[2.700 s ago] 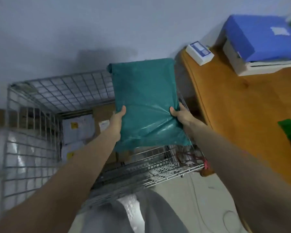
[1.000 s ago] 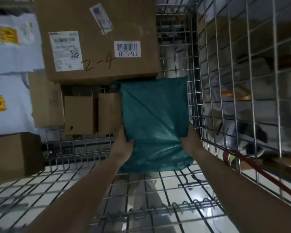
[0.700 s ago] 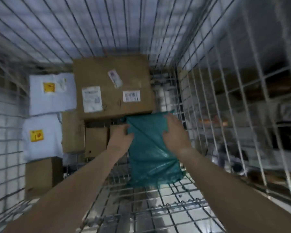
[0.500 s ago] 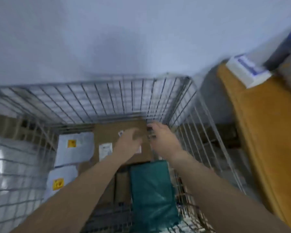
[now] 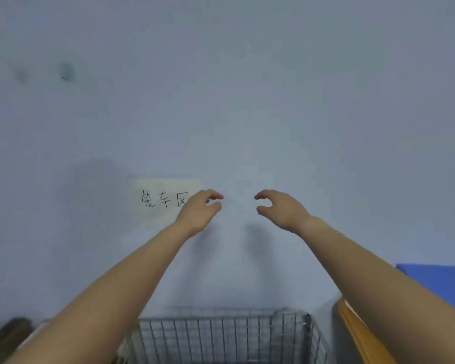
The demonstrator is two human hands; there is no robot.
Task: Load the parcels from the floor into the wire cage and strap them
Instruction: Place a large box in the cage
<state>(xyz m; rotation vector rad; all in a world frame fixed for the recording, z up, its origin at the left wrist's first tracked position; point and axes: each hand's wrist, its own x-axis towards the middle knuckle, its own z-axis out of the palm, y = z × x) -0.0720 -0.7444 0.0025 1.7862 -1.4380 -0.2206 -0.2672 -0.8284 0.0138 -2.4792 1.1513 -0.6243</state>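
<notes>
Left hand (image 5: 199, 211) and right hand (image 5: 281, 210) up before the pale wall (image 5: 221, 101), apart from each other, fingers loosely curled, gripping nothing; bare forearms stretched above the wire cage (image 5: 221, 334), with only its far rim and a strip of mesh in view at the bottom edge; no parcel visible anywhere, so cannot tell the parcels' whereabouts: inside the cage below the frame, or on the floor; no strap in view either.

Likely trouble from here: gaze on the wall, not on the cage, hence risk of fingers caught on the wire rim in a blind reach downward, or of a parcel knocked askew; risk of a loose, shifting stack if strapped without a look inside first; risk of a bumped right arm against the orange tabletop (image 5: 352, 334) just beside the cage.

Count: two hands, both empty; one cage; one paper sign (image 5: 166, 200) with three handwritten characters, its right edge behind the left hand; one blue object (image 5: 436, 277) at right; one dark blurred shape (image 5: 8, 334) at lower left, unidentifiable; parcels seen, none; straps seen, none.
</notes>
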